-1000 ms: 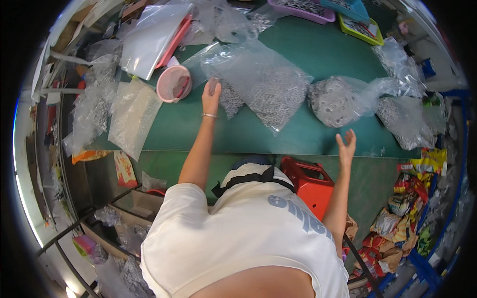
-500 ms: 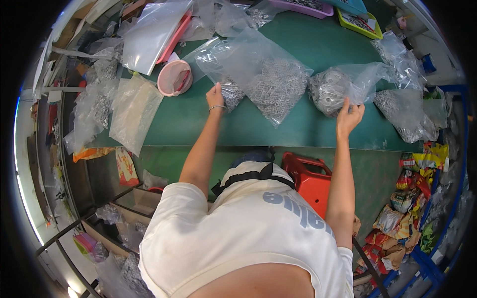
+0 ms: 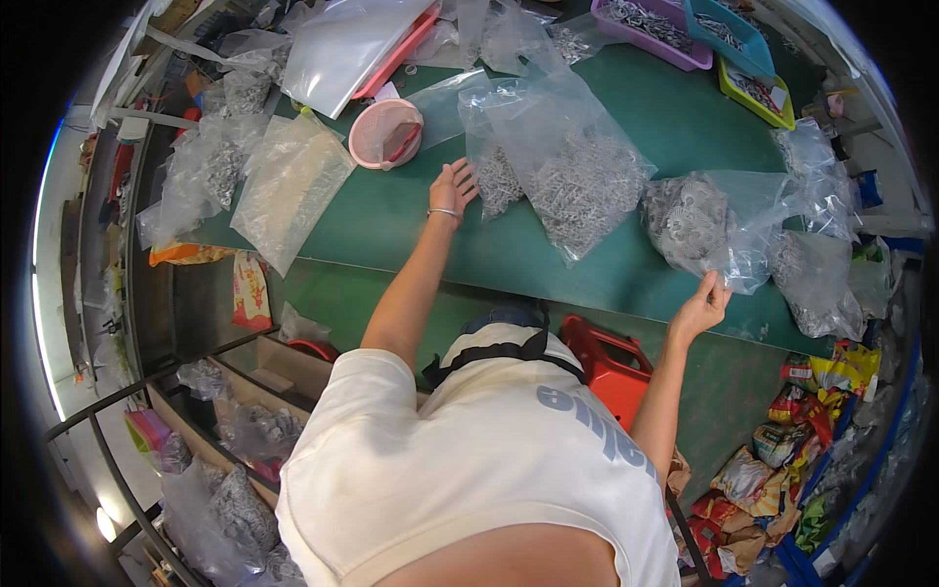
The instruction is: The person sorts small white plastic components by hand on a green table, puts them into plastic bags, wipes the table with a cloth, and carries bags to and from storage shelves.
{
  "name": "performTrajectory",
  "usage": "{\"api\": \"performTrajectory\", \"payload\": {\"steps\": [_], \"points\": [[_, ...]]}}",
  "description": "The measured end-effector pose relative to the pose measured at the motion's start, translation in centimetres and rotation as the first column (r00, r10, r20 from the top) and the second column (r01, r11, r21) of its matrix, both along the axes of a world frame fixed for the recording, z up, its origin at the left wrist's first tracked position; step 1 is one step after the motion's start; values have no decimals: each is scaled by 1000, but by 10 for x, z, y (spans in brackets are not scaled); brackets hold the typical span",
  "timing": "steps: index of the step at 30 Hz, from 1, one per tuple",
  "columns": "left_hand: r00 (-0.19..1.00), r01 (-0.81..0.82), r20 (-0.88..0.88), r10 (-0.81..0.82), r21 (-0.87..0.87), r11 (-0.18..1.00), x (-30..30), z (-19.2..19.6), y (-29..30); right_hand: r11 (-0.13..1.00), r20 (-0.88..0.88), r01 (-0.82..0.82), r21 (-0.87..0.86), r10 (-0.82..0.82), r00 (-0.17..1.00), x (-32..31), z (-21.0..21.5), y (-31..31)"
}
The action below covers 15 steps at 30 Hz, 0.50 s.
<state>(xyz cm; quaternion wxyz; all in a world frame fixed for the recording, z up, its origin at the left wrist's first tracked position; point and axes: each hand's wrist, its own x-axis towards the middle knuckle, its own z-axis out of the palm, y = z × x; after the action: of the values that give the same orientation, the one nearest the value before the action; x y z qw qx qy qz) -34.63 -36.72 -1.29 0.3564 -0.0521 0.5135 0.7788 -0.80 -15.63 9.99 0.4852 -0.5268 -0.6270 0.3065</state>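
My left hand (image 3: 454, 189) lies on the green table with its fingers spread, beside a small clear bag of metal parts (image 3: 500, 184). Partly over that bag, a larger clear plastic bag (image 3: 587, 191) full of small silvery metal pieces rests on the tabletop. Farther right sits a rounded clear plastic bag (image 3: 688, 217) packed with ring-like metal parts. At the near edge of its loose plastic, my right hand (image 3: 702, 308) pinches with closed fingers, close to the table's front edge.
A pink bucket (image 3: 385, 134) stands behind my left hand, with flat empty plastic bags (image 3: 293, 186) to its left. Purple (image 3: 655, 34), blue and green trays (image 3: 756, 93) hold parts at the back right. A red stool (image 3: 608, 377) stands below the table's front edge (image 3: 548, 293).
My left hand has let go of the small bag and opened its fingers. My right hand has come nearer to me, drawing the loose plastic of the right bag along. The view has shifted.
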Motion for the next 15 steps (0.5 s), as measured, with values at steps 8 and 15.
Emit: {"api": "performTrajectory", "payload": {"steps": [8,15], "points": [[793,-238,-600,107,-143,961,37,-8,21,1000,119,-14,18,11,993,5,1,-1],[928,-29,-371,-31,-153,988,-6,11,50,968,372,-192,162,121,920,5,19,-1]]}}
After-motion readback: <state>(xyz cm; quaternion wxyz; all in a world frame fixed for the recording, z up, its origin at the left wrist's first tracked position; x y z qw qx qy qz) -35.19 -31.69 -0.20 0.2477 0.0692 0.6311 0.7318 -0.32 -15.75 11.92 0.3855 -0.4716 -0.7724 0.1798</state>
